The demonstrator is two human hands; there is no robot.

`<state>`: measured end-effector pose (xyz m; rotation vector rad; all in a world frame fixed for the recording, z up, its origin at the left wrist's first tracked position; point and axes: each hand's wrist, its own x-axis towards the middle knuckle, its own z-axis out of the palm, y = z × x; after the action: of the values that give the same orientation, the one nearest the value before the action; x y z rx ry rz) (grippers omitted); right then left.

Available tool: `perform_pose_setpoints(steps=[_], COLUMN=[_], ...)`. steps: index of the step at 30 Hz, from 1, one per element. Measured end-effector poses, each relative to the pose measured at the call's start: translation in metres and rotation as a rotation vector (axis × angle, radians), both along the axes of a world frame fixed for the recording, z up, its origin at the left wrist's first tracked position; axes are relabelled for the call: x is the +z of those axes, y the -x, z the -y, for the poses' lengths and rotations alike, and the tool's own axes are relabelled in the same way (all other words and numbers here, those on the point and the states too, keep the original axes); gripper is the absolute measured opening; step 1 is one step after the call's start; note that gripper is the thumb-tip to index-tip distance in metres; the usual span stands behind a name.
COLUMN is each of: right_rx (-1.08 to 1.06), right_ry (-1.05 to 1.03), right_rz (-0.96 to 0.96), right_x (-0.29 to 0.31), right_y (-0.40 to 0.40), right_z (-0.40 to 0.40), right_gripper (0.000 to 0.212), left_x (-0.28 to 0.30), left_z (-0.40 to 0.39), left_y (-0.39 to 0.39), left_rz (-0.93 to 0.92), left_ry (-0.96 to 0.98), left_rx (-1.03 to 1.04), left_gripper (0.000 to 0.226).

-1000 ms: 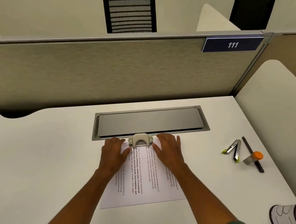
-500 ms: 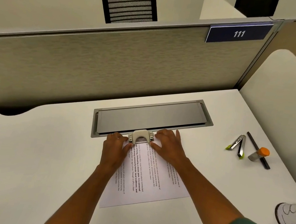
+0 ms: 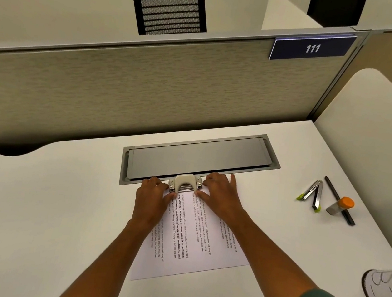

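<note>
Beige metal two-hole punch (image 3: 185, 183), desk (image 3: 33, 201) centre: white printed paper sheet (image 3: 192, 247) unmoved, top edge inside. Your right hand (image 3: 221, 196) stays flat on it; left hand (image 3: 152, 200) curled, grip unclear. Punching pending.

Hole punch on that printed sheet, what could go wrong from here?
The hole punch seems to sit partly on the frame of the gray hatch, so it may rock when pressed. The sheet lies slanted on the desk and could slip, putting holes off-centre. The left hand and right hand touch the sheet right beside the punch, so fingers might get pinched.
</note>
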<state>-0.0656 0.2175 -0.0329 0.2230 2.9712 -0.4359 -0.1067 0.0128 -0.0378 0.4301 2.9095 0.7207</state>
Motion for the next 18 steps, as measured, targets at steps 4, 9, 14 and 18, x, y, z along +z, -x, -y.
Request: perform_pose_setpoints(steps=[4,9,14,18], right_rx=[-0.001,-0.035,-0.082,-0.095], right_ry=[-0.017,-0.014,-0.019,0.000], right_rz=[0.012,0.004,-0.020,-0.050], right_x=[0.000,-0.006,-0.011,-0.015], right_y=[0.000,-0.005,-0.013,-0.023], right_z=[0.001,0.004,0.009,0.012], right_gripper=[0.053,0.049,0.048,0.045], left_x=[0.000,-0.004,-0.008,-0.010], left_z=[0.001,0.001,0.003,0.007], left_y=[-0.002,-0.005,-0.013,-0.023], left_rz=[-0.023,-0.047,-0.074,-0.076], left_ry=[-0.010,-0.010,-0.010,0.035], left_rx=[0.002,0.016,0.024,0.014], left_gripper=[0.039,0.033,0.031,0.036])
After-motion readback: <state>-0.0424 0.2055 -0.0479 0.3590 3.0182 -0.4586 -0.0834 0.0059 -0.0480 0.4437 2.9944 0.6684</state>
